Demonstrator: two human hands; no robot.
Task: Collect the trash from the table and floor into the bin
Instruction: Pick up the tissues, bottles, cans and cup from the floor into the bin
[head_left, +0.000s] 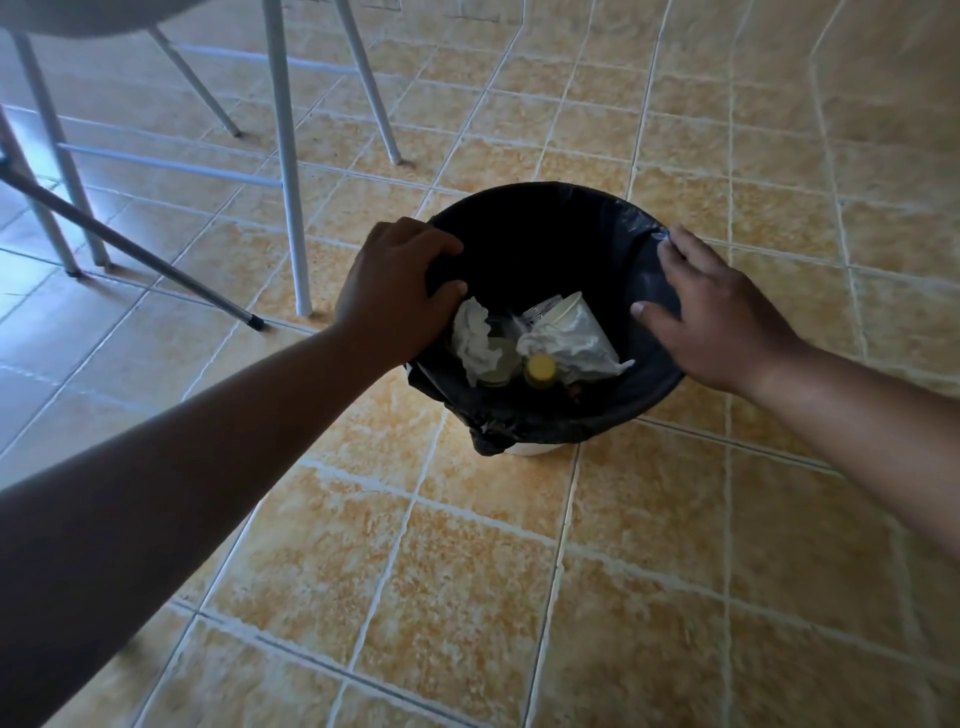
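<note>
The bin, a white tub lined with a black liner, stood on the floor just ahead of the person, its mouth open to the camera. The liner was folded over the rim and hung in a loose bunch down the near side.

Inside lay a crumpled tissue on the left, a pale paper cup tipped on its side, a second wad of white paper beneath it, and a yellow-capped bottle standing near the front wall. A bit of clear plastic showed between the tissue and the cup. Any print on the cup or bottle was too small and dim to read.

The left hand gripped the left rim, fingers curled over the liner's edge and thumb tucked inside. The right hand lay across the right rim with fingers fairly straight and slightly spread along the liner, thumb pointing inward; it was a little blurred. Both bare forearms reached in from the lower corners.

The floor was mottled orange-tan tile with pale grout lines. To the upper left stood thin white legs joined by cross rails, under the edge of a pale tabletop. A dark pole slanted down among them, its black tip touching the tile near the bin's left. The room was dim, with cooler light falling on the tiles at the far left.
</note>
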